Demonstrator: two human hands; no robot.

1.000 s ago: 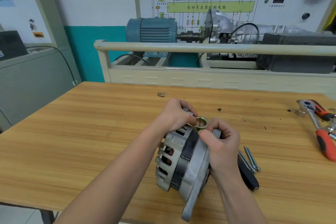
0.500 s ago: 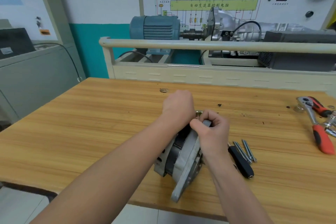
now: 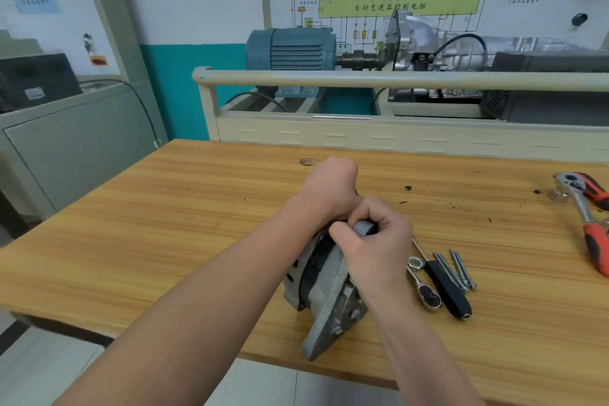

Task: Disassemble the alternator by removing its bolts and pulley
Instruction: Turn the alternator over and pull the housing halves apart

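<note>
Alternator (image 3: 324,290): grey cast housing with a dark stator band showing through its vents, standing on edge near the front edge of the wooden desk (image 3: 164,241), its mounting ear pointing down toward the viewer. No pulley can be seen on it from this angle; the shaft end is hidden.

Right hand (image 3: 372,247): fingers curled over the top rim of the front end frame, thumb pressed along it, gripping the housing.

Left hand (image 3: 333,188): closed round the far upper part of the alternator, just behind the right hand and touching it; what its fingertips hold is hidden.

Step in hand, as a judgement: with the fasteners out, both hands appear set to pull or twist the two housing halves apart. The next move probably calls for a firm, even pull along the shaft axis while keeping the body steady on the desk; if the halves bind, a prying tool may be needed.

Through bolts (image 3: 456,269): long, lying together just to the right of the alternator.

Nut (image 3: 415,263): loose, hexagonal, beside the bolts.

Small ratchet (image 3: 425,290): lying between alternator and bolts.

Black-handled screwdriver (image 3: 445,287): lying alongside the ratchet.

Large ratchet wrench (image 3: 585,217): orange grip, at the desk's right edge.

Blue electric motor (image 3: 293,48): on a training rig behind the desk.
</note>
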